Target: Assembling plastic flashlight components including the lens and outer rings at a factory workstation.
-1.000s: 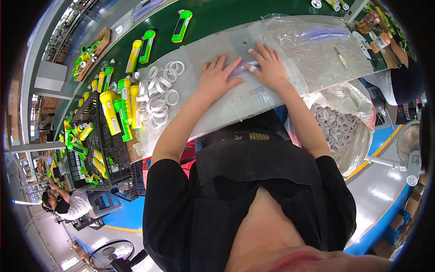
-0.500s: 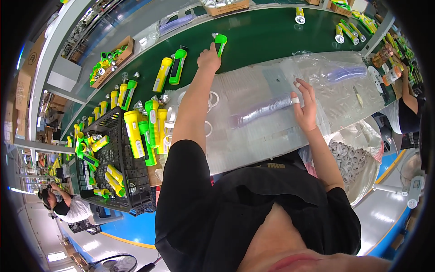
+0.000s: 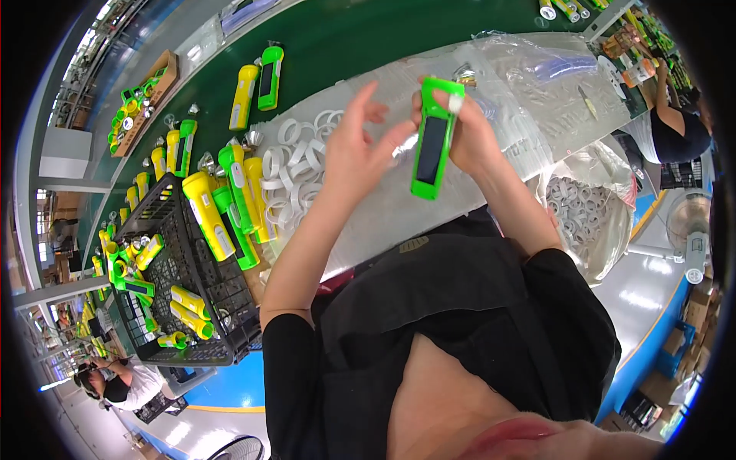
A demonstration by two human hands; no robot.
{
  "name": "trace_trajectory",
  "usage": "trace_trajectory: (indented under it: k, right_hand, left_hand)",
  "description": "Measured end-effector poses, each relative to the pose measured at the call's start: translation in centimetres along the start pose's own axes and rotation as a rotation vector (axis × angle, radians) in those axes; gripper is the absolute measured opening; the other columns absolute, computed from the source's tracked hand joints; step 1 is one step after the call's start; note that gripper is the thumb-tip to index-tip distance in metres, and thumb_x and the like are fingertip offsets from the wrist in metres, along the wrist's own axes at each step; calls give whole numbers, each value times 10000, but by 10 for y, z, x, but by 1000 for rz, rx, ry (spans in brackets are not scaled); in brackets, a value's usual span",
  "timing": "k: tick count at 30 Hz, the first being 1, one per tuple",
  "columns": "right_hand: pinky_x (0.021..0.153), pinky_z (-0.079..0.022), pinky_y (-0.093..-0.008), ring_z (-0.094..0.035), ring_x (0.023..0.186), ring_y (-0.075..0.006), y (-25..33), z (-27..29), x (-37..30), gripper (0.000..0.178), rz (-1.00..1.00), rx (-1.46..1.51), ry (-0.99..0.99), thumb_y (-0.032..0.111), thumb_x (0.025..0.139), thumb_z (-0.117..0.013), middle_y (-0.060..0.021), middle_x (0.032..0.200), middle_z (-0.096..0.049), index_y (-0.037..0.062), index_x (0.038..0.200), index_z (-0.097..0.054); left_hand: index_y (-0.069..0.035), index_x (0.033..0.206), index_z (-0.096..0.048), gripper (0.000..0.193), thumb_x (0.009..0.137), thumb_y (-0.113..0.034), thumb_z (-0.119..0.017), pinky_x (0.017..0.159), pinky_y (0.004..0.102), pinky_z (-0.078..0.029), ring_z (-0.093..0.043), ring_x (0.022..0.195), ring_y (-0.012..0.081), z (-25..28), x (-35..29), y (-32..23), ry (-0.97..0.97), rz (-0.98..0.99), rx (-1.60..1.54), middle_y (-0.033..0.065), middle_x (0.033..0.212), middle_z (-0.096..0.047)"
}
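Note:
A green flashlight (image 3: 434, 157) with a dark panel on its side is in my right hand (image 3: 474, 136), its wide head up and its narrow end toward me. A finger of that hand has a white wrap. My left hand (image 3: 359, 149) is held in the air just left of the flashlight, fingers spread and nothing in them. Loose white rings (image 3: 294, 165) lie heaped on the plastic-covered worktop (image 3: 349, 249) left of my left hand. Behind the hands, the row of clear plastic discs is mostly hidden.
At my left stands a black crate (image 3: 222, 354) with flashlights in it; several yellow and green flashlights (image 3: 207, 218) stand beside it. Two more flashlights lie on the green belt (image 3: 337, 38). A sack (image 3: 625, 222) of white rings hangs at right, near a knife (image 3: 588, 102). Co-workers sit at both sides.
My left hand has come back from the belt and opened. The green flashlight it was touching there is now in my right hand, which has lifted off the clear discs. The view has shifted.

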State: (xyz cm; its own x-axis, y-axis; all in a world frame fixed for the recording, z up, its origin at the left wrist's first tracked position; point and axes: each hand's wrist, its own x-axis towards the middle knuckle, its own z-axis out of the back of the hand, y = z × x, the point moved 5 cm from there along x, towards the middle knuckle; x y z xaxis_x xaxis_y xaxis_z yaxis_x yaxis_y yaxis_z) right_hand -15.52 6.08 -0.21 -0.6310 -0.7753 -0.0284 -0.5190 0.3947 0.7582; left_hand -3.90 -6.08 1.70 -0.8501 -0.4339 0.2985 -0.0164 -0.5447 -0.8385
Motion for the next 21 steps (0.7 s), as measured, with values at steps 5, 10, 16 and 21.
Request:
trace_trajectory:
  k: [5,10,16,21]
  right_hand:
    - [608,-455,-301,-587,671,-196,-33,-50,-69,700,-290,-171,490,399,702,-749,-113,840,-583,26,1219,-460]
    - [707,-515,-298,-627,774,-189,-50,-54,-94,672,-531,-308,755,295,740,-795,-118,914,-602,39,1251,-440]
    - [910,-447,-305,-569,1013,-164,-53,-49,-95,544,-103,-515,564,292,882,-702,-83,1091,-570,24,1290,-464]
    - [711,-503,-282,-581,880,-130,-45,-30,-101,401,50,-599,492,270,971,-587,-59,1042,-555,42,1270,-448]
  left_hand:
    - [-42,1470,-337,550,1023,-342,-450,1004,360,-418,-388,1359,240,0,-8,-2,275,-164,-431,135,1479,-393]
    - [-3,1067,-705,283,989,-176,-495,703,269,-505,-651,801,160,13,-49,-12,250,-79,-472,94,950,-699]
    - [-16,1043,-677,422,1003,-355,-429,842,355,-452,-590,1000,260,13,-100,-32,-171,-316,-210,118,1049,-649]
    - [-22,1109,-665,593,1015,-468,-286,933,411,-413,-537,1157,338,-23,-109,-45,-248,-432,69,133,1163,-639]
